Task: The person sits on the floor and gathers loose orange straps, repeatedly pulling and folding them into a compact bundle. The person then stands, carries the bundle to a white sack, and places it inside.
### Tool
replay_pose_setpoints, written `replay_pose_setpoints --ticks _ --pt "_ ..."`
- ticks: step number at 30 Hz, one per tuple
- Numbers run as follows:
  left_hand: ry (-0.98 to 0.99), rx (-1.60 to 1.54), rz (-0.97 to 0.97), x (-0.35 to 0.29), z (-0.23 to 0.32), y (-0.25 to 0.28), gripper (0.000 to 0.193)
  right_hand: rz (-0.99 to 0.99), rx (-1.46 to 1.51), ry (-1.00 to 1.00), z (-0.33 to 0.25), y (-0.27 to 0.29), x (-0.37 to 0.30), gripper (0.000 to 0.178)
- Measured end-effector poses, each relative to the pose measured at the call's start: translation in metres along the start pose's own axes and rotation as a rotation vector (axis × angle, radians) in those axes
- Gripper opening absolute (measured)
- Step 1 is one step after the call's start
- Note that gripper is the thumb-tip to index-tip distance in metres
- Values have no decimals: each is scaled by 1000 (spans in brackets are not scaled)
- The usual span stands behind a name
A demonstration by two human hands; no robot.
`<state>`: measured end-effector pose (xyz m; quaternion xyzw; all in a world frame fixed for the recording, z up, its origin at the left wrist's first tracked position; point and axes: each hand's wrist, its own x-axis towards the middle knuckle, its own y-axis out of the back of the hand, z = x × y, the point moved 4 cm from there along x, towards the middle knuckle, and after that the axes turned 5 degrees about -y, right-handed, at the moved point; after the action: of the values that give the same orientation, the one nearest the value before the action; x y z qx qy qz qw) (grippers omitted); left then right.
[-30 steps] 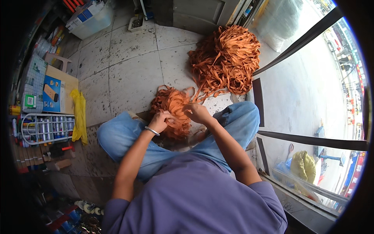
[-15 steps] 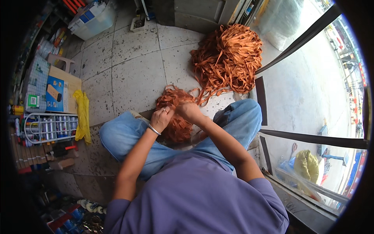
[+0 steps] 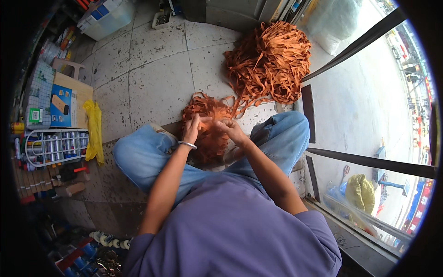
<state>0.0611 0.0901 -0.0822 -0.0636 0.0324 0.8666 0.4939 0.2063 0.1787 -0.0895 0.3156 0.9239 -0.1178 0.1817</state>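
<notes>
A small tangled heap of orange-brown flat strap (image 3: pixel 210 145) lies between my bent legs, partly hidden under my hands. My left hand (image 3: pixel 191 130), with a silver bangle at the wrist, is over its left side, pinching the strap between thumb and fingers. Facing it across a small gap, my right hand (image 3: pixel 234 131) has its fingers curled on the strap too. The fingertips are a little blurred against the orange. A far larger pile of the same strap (image 3: pixel 281 60) sits beyond my right knee, and loose strands run from it to the small heap.
To the left stand a white wire rack of cans (image 3: pixel 57 147), a yellow plastic bag (image 3: pixel 93 131) and a boxed item (image 3: pixel 63 106). A clear bin (image 3: pixel 106 23) is at the far left. Glass panels with dark frames (image 3: pixel 369 164) line the right side, beside a speckled tile floor (image 3: pixel 159 78).
My hands were close together over the small heap and have moved apart, with the left fingers straighter. The whole view has shifted slightly.
</notes>
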Motion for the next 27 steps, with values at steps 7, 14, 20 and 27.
replay_pose_setpoints --ticks 7,14,20,27 --pt "196 -752 523 16 -16 33 46 49 363 -52 -13 -16 5 46" --pt "-52 -277 430 3 12 37 46 21 -34 -94 3 -7 9 48" --pt "-558 601 -298 -16 89 -29 34 187 -855 266 -37 -26 -8 40" --pt "-356 665 -428 -15 18 -28 23 59 -25 -3 -35 -6 -11 39"
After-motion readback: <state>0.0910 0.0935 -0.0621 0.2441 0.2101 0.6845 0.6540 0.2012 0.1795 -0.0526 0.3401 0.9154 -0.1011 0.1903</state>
